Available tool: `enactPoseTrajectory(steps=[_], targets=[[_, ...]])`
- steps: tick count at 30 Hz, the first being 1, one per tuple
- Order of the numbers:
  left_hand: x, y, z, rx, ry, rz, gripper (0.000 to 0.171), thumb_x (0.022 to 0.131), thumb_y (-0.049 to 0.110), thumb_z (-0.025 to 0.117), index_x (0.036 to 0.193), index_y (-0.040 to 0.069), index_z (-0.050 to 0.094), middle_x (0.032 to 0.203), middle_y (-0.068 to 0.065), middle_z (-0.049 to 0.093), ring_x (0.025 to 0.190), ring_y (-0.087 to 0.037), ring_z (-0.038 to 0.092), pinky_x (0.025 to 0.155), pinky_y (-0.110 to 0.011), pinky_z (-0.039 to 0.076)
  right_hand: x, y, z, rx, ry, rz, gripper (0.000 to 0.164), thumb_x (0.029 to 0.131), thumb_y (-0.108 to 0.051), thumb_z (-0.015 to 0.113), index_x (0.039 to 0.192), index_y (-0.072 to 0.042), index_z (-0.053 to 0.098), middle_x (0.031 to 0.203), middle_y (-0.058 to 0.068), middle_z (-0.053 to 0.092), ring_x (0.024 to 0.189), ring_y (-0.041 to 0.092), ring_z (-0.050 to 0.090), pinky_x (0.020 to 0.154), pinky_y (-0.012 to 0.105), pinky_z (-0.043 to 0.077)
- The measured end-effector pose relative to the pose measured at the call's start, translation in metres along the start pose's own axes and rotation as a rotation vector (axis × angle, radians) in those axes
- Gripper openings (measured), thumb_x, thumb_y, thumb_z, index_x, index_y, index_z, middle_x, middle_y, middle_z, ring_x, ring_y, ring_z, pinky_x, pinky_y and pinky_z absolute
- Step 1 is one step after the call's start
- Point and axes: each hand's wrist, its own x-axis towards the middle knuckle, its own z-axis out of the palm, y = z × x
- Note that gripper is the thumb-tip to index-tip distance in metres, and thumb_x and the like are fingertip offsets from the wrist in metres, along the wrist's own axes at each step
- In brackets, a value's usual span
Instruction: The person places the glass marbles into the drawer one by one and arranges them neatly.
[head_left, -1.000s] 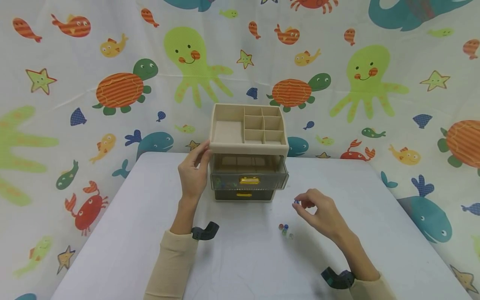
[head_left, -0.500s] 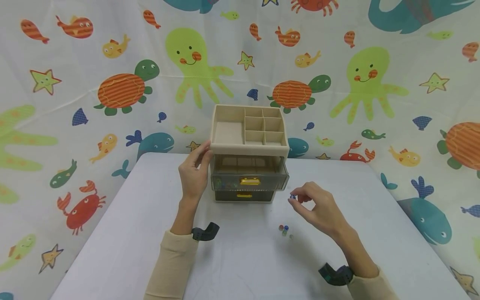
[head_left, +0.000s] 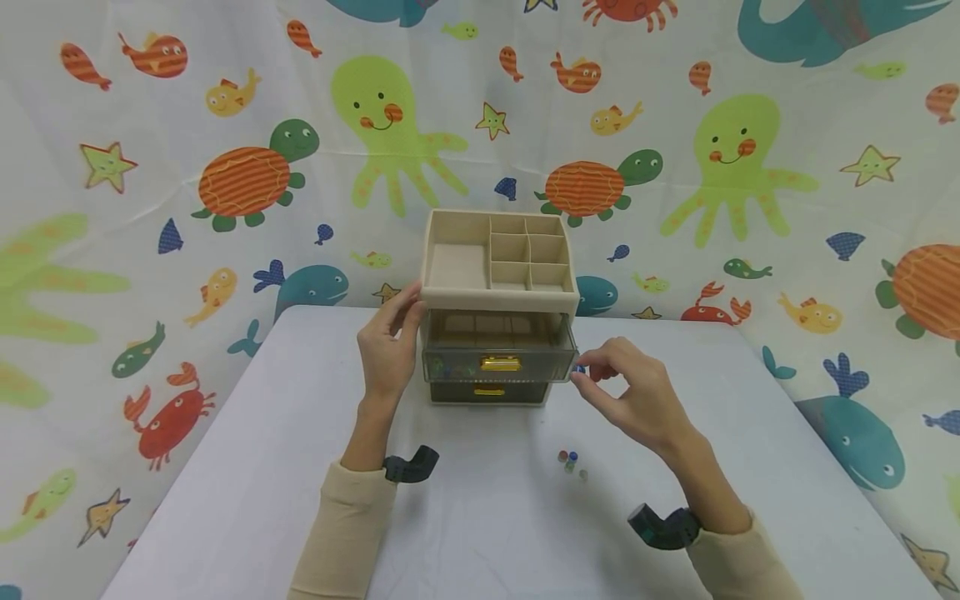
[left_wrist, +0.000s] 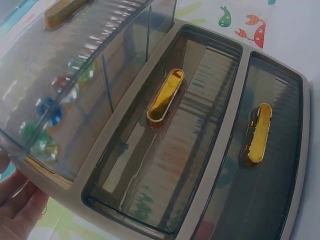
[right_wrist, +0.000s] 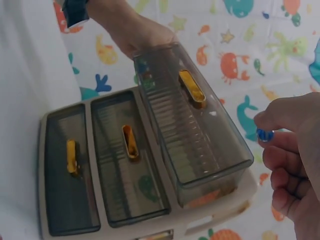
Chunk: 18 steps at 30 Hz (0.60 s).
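Observation:
A cream desktop organizer (head_left: 498, 301) with smoky clear drawers stands at the table's back. Its top drawer (head_left: 453, 364) is pulled out; several glass marbles (left_wrist: 48, 111), blue, green and reddish, lie inside along one end. My left hand (head_left: 386, 350) rests against the organizer's left side, fingertips near the upper front corner. In my right hand (head_left: 630, 392), a blue marble (right_wrist: 264, 135) is pinched between thumb and index finger, just outside the drawer's front right corner. Several more marbles (head_left: 573, 457) lie on the table in front, below the right hand.
The organizer's top has an open compartment tray (head_left: 457, 265) with one large section and several small ones. Lower drawers with gold handles (left_wrist: 259, 133) are closed. A white table (head_left: 480, 517) lies beneath, with a sea-animal printed curtain (head_left: 465, 100) behind it.
My right hand has moved up and slightly left with the blue marble, from above the table to beside the drawer's right corner. The left hand has stayed in place.

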Motion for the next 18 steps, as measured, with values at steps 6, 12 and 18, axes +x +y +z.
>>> enactPoseTrajectory(steps=[6,12,18], targets=[[-0.001,0.002,0.0,0.004,-0.002,-0.013,0.032,0.097,0.016,0.066,0.128,0.006,0.067,0.121,-0.013,0.073,0.104,-0.025,0.073,0.091,-0.02,0.058,0.009,0.003,-0.001,0.003,0.03,-0.008,0.023,0.079,-0.006,0.083,0.099,-0.004,0.072,0.082,0.001,0.065,0.075,0.009,0.06,0.077,0.003,0.049],[-0.001,0.004,0.001,-0.007,0.003,-0.017,0.032,0.097,0.014,0.066,0.128,0.006,0.067,0.118,-0.014,0.074,0.102,-0.025,0.073,0.091,-0.015,0.056,0.018,0.005,0.001,-0.057,0.049,0.029,0.024,0.078,-0.007,0.084,0.1,-0.005,0.073,0.081,0.002,0.065,0.077,0.008,0.06,0.07,0.021,0.059],[-0.001,0.005,0.002,-0.007,0.012,-0.014,0.033,0.095,0.009,0.067,0.128,0.005,0.067,0.116,-0.016,0.074,0.1,-0.026,0.073,0.089,-0.016,0.057,0.024,0.009,0.005,-0.082,0.022,0.06,0.025,0.081,-0.011,0.083,0.102,-0.004,0.072,0.08,0.004,0.064,0.078,0.012,0.061,0.07,0.025,0.06]])
